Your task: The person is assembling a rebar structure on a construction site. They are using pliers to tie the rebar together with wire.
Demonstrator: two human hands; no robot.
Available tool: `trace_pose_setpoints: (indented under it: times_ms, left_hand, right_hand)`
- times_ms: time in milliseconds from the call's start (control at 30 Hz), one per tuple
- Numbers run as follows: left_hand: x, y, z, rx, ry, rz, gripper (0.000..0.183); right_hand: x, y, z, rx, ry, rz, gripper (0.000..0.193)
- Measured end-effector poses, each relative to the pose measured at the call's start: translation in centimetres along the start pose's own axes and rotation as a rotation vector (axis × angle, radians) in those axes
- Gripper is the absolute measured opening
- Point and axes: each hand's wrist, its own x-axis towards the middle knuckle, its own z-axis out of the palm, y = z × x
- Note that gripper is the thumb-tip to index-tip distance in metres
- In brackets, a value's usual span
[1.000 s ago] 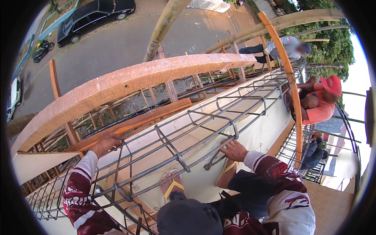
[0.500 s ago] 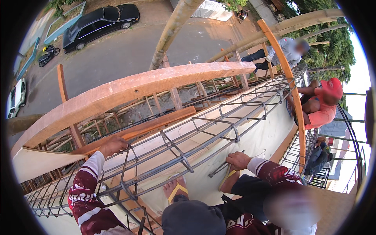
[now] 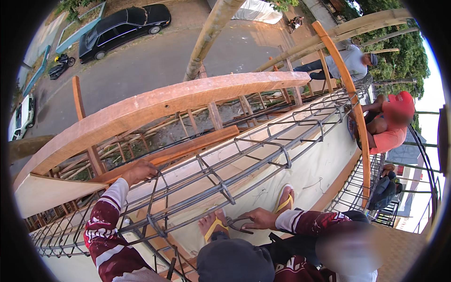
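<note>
My left hand (image 3: 139,172) reaches over the far side of a long rebar cage (image 3: 221,188), its fingers curled on a steel bar at a stirrup. In my right hand (image 3: 260,219) is a dark metal pair of pincers (image 3: 240,224), held low on the near side of the cage. The pincers' curved arms stand apart, close to my foot (image 3: 213,224) in a yellow-strapped sandal. My other foot (image 3: 284,198) rests further right on the pale sheet (image 3: 310,176). A dark rounded knee (image 3: 235,261) covers part of the near side.
A thick timber beam (image 3: 164,103) runs beyond the cage, above the street. An upright wooden strip (image 3: 350,89) crosses the right side. Two co-workers are there: one in a red cap (image 3: 401,103), another in a grey shirt (image 3: 350,63). Loose wire (image 3: 319,183) lies on the sheet.
My right hand has moved left and nearer to me with the pincers, which now show their curved arms apart. My right foot has come forward into view. My left hand stays on the cage.
</note>
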Motion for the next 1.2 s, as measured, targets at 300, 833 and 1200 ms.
trace_pose_setpoints:
  times_ms: [300, 833, 1200]
  left_hand:
    - [0.2, 0.1, 0.1, -0.058, 0.024, 0.008, 0.023]
    - [2.6, -1.5, -0.1, 0.128, -0.020, 0.013, 0.029]
    - [4.7, -2.4, 1.1, 0.158, 0.070, 0.033, 0.027]
  right_hand:
    - [2.5, -0.2, 6.2, 0.088, 0.090, 0.225, 0.043]
    - [-0.2, -6.0, -3.5, -0.456, -0.326, 0.100, 0.033]
    - [-4.8, -9.4, -8.8, -0.548, -0.351, -0.005, 0.037]
